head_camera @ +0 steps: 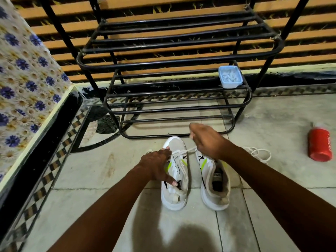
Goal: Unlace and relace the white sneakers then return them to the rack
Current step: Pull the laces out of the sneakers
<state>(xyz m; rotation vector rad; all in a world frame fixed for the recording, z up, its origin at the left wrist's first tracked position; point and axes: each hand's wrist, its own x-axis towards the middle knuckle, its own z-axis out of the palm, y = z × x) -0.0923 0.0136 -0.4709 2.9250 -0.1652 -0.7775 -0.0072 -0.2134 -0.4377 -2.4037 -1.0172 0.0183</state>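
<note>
Your left hand lies flat on the left shoe; your right hand pinches the lace. Pull hard and the shoe may slide.

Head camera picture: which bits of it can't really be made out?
- Right sneaker toe: hidden under the right hand.
- Right hand's fingertips: motion-blurred, so the grip on the lace is unclear.
- Blue tub contents: too small.
- Rack top: cut off by the upper edge.

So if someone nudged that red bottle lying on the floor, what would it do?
The red bottle would probably roll, since it lies on its side on smooth floor tiles. It looks like a rigid cylinder, so it likely won't flex. Its weight can't be judged.
</note>
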